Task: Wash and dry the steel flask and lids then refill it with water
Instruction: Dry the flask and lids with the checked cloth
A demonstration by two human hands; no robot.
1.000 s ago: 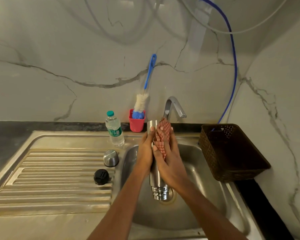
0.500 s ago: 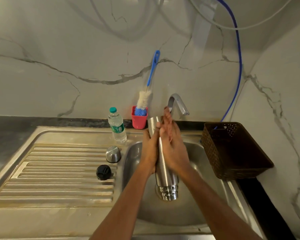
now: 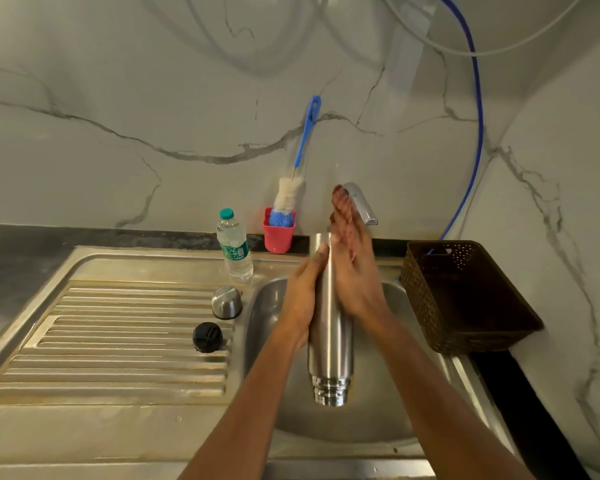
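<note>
Left hand (image 3: 302, 296) grips the inverted steel flask (image 3: 329, 348) over the sink (image 3: 378, 420); right hand (image 3: 355, 282), fingers flat, has swept the checked cloth (image 3: 340, 202) to its base, drying underway.

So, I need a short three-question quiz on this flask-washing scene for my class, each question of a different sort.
1. True or false: the steel flask is held mouth down over the sink.
2. Where do the steel lid and black lid lie? A shelf; B drainboard; C floor.
3. Fill in: the bottle brush stands in a ___ cup.
Key: 1 true; 2 B; 3 red.
</note>
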